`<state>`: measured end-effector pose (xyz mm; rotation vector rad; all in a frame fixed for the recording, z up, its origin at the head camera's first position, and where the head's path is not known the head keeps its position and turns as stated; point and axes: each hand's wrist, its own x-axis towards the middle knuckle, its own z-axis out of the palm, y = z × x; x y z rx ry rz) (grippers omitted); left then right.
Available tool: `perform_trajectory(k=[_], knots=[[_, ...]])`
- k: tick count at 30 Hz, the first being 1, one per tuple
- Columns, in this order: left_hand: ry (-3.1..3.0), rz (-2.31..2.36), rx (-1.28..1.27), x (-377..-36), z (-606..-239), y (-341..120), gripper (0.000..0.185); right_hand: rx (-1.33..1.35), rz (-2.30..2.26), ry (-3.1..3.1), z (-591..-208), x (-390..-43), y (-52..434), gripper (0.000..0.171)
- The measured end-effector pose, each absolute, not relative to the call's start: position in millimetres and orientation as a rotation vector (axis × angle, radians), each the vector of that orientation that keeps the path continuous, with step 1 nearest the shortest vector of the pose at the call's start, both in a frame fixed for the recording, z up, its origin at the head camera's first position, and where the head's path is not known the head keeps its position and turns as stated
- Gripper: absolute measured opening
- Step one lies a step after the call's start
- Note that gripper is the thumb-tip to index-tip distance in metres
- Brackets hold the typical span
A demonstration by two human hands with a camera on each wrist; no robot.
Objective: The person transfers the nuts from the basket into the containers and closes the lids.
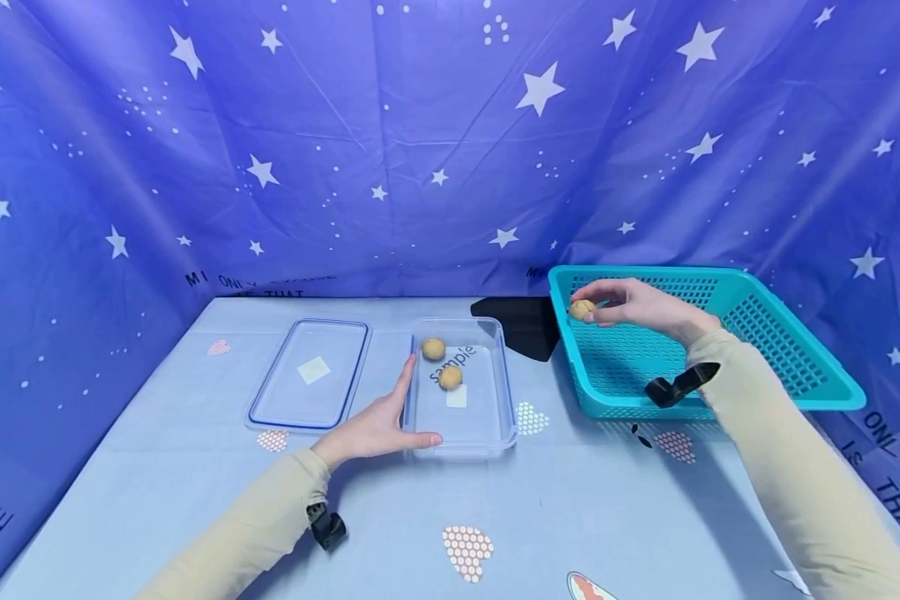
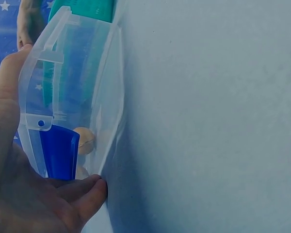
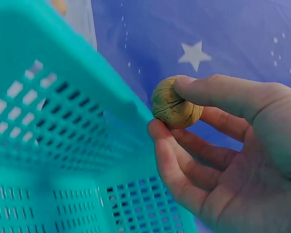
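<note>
Tan walnuts: three, two in my clear box (image 1: 487, 417), one pinched in my right hand (image 1: 633, 304).
That walnut (image 1: 582, 309) hangs over the teal basket's (image 1: 795, 367) left rim, bare cloth between basket and box; my left hand (image 1: 375, 429) lies open, fingers straight along the box's near-left corner, beside one lid (image 1: 311, 375).

Beige long sleeves (image 1: 795, 467) cover both arms, with a black wrist mount (image 1: 678, 385) on each.
</note>
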<state>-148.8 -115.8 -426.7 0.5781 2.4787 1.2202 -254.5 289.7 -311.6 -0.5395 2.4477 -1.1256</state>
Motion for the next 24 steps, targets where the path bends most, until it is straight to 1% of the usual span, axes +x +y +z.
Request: perform_trajectory(k=[6,15,24], knots=[[2.483,1.215,0.583,-148.5,-427.1,-116.5,0.125,-0.581,-1.130,2.422,-310.0,-252.2,270.2,0.045],[2.482,1.215,0.578,-149.0,-428.8,-117.7,0.125,-0.673,-1.158,2.358,-315.5,-251.7,241.9,0.044],[2.479,1.222,0.592,-149.6,-427.1,-116.5,0.125,-0.693,-1.181,2.315,-323.6,-254.2,215.9,0.043]])
